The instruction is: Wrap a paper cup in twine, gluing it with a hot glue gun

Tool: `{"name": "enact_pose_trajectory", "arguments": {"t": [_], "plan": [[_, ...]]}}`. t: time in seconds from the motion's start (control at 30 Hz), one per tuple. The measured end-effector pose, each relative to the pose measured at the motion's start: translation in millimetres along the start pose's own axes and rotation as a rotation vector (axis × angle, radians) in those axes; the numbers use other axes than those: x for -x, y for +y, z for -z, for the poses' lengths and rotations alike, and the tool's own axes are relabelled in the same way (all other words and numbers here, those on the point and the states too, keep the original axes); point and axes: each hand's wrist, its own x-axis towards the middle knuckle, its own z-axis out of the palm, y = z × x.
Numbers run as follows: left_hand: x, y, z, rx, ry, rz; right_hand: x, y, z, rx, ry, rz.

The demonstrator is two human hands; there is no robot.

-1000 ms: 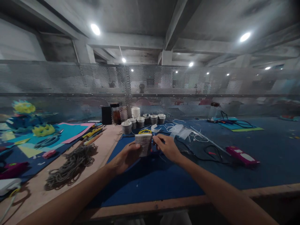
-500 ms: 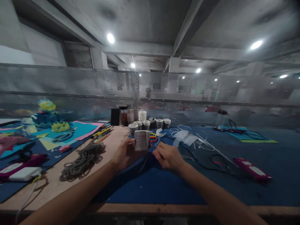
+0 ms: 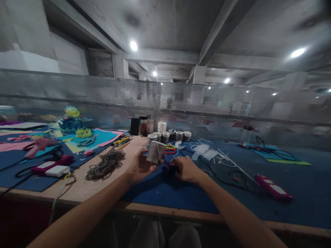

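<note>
A small cup wrapped in grey cord (image 3: 156, 152), its pale rim tilted upward, rests in the fingers of my left hand (image 3: 139, 166). Just right of it, my right hand (image 3: 187, 168) is closed on a dark blue object (image 3: 170, 169) whose shape I cannot make out. Both hands are above the blue mat (image 3: 165, 196). Behind the cup lie red and yellow loops (image 3: 170, 148). A loose heap of grey cord (image 3: 106, 164) is to the left of my left hand.
Several small cups (image 3: 179, 136) line the back by a lidded jar (image 3: 143, 126). Coloured sheets, scissors and a pink glue gun (image 3: 40, 147) occupy the left. White cords, clear strips and a magenta power strip (image 3: 274, 187) are on the right.
The view has shifted, moving the table's contents mostly rightward in the picture. The cup in my left hand has tilted, and the dark blue object by my right hand now shows more.
</note>
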Motion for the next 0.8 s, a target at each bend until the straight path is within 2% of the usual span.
{"name": "enact_pose_trajectory", "arguments": {"t": [0.13,0.23,0.37,0.6,0.8], "plan": [[2,-1,6.5,0.013,-0.025,0.021,-3,2,4,-0.051,0.04,-0.002],[2,-3,8.0,0.001,-0.015,0.034,-3,2,2,-0.057,0.017,0.005],[1,-6,4.7,-0.034,-0.003,-0.026,-3,-1,-7,-0.034,0.002,-0.002],[2,-6,-1.7,-0.011,0.036,-0.092,-8,-4,-7,-0.002,0.045,-0.119],[-1,-7,0.9,-0.006,0.066,-0.117,-9,-6,-7,0.0,0.054,-0.173]]}}
